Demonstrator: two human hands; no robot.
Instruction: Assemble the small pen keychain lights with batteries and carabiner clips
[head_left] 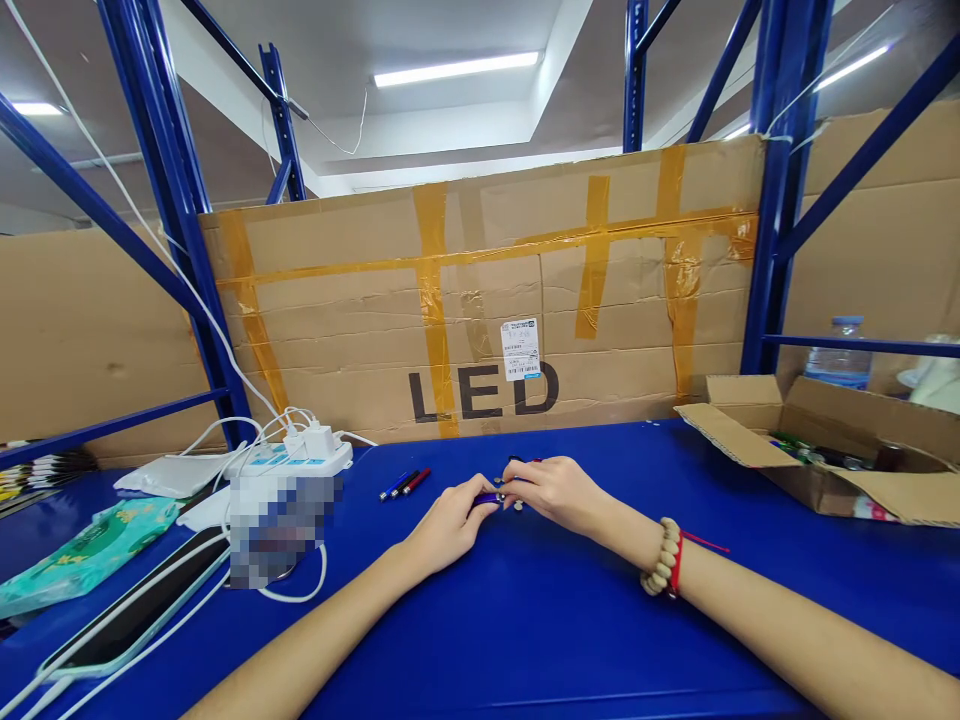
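Near the middle of the blue tabletop, my left hand [451, 520] pinches a slim blue tube [486, 498] between thumb and fingers. My right hand [553, 492] meets it from the other side, fingertips closed at the tube's silvery end. Small shiny round bits [518, 505] lie just under the right fingers, too small to name. Behind that hand, a dark and red item [517, 460] is mostly hidden. To the left of my hands rest three similar slim tubes with silvery ends: a blue one [394, 488], a black one [406, 483] and a red one [417, 481].
At left, a white power strip [330, 460] with tangled cables stands beside a phone [135, 610] and a green packet [90, 550]. An opened cardboard box [817, 490] holds small items at right. Upright cardboard [337, 340] and blue posts [776, 230] border the back.
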